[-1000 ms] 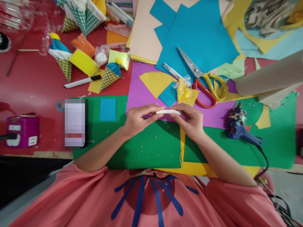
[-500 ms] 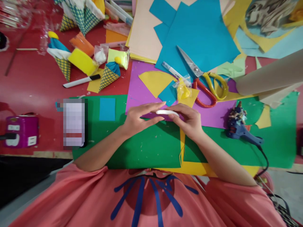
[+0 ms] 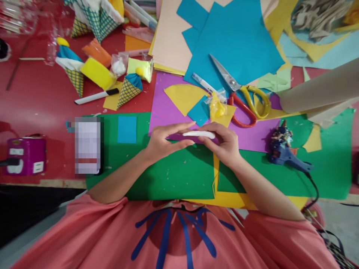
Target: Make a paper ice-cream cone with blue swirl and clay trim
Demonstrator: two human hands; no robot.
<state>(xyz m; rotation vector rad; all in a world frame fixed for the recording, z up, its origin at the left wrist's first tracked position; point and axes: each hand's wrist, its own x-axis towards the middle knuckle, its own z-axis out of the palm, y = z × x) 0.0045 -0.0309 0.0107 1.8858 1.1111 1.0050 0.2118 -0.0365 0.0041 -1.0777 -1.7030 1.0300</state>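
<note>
A flattened strip of white modelling clay (image 3: 198, 133) is pinched at its right end between the thumb and fingers of my right hand (image 3: 223, 142). My left hand (image 3: 165, 140) is around the strip's left end, thumb and forefinger spread above and below it. Whether its rear fingers touch the clay is hidden. Both hands are raised over a green sheet (image 3: 168, 179) and the lower edge of a purple sheet (image 3: 165, 108). Beyond them lie a yellow fan-shaped paper piece (image 3: 185, 96) and a small bag of yellow clay (image 3: 217, 106).
Scissors (image 3: 235, 89) with red and yellow handles lie beyond my right hand. A blue glue gun (image 3: 286, 155) rests at right, near a paper roll (image 3: 319, 87). Cloth cones (image 3: 130, 87), a marker (image 3: 97, 96), and a phone (image 3: 87, 145) are at left.
The white clay strip has shifted slightly to the left and turned, showing more of its length by the right fingers. Both hands stay nearly in place.
</note>
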